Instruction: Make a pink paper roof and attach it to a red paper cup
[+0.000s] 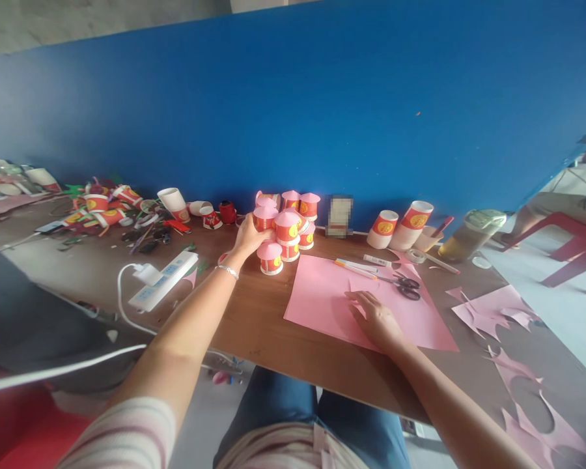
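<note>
My left hand [251, 236] is wrapped round a red paper cup with a pink paper cone on top [265, 213], in a cluster of similar cups. Just below it stands another red-and-white cup with a pink cone [270, 258]; more of them [287, 226] are stacked to its right. My right hand [372, 314] lies with its fingers stretched out on a stack of pink paper sheets [317, 299]. Black-handled scissors [408, 286], an orange-and-white pen [354, 268] and a white glue stick or marker [377, 260] rest on or near that paper.
Stacked paper cups [413, 225], a lidded jar [471, 234] and pink offcuts [517, 371] occupy the right side. At left are a white power strip [163, 281] with its cable and a cluttered pile of decorated cups [110, 207]. A blue partition [293, 117] rises behind the table.
</note>
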The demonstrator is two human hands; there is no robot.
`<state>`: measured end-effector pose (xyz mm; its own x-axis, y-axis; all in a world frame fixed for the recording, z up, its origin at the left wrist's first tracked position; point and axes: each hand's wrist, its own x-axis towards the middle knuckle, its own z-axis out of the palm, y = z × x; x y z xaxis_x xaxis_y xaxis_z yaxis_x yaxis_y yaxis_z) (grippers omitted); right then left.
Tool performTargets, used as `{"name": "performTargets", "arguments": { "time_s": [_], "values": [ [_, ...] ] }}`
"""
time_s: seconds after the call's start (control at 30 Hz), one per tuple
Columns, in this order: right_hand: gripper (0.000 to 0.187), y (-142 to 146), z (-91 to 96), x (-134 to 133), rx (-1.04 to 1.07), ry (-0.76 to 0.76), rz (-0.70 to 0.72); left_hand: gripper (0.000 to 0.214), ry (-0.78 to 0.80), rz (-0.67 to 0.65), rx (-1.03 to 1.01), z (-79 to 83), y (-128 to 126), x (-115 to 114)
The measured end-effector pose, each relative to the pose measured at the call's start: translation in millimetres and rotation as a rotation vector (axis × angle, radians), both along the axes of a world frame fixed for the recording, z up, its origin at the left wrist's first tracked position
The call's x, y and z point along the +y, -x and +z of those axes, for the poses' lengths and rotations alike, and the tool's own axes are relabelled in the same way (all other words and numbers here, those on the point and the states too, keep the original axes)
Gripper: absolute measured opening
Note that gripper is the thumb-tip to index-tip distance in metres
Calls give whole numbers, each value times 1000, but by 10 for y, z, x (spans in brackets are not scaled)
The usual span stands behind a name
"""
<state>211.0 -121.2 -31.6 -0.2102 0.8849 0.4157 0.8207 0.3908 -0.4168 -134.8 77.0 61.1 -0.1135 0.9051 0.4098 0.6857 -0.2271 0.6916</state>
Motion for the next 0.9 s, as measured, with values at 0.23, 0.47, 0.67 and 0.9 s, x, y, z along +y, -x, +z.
{"name": "performTargets", "arguments": {
  "time_s": [0.23,0.47,0.67,0.9],
  "values": [
    [28,2,-41,11,2,-21,5,64,-4,26,74,-43,36,19],
    [28,3,-28,15,13,3,27,57,-2,-23,32,-102,102,4],
    [30,-1,-26,13,19,9,15,52,-11,-28,74,-107,113,3],
    [29,-9,-30,20,18,12,14,54,-2,-24,-23,-126,155,-108]
  ]
}}
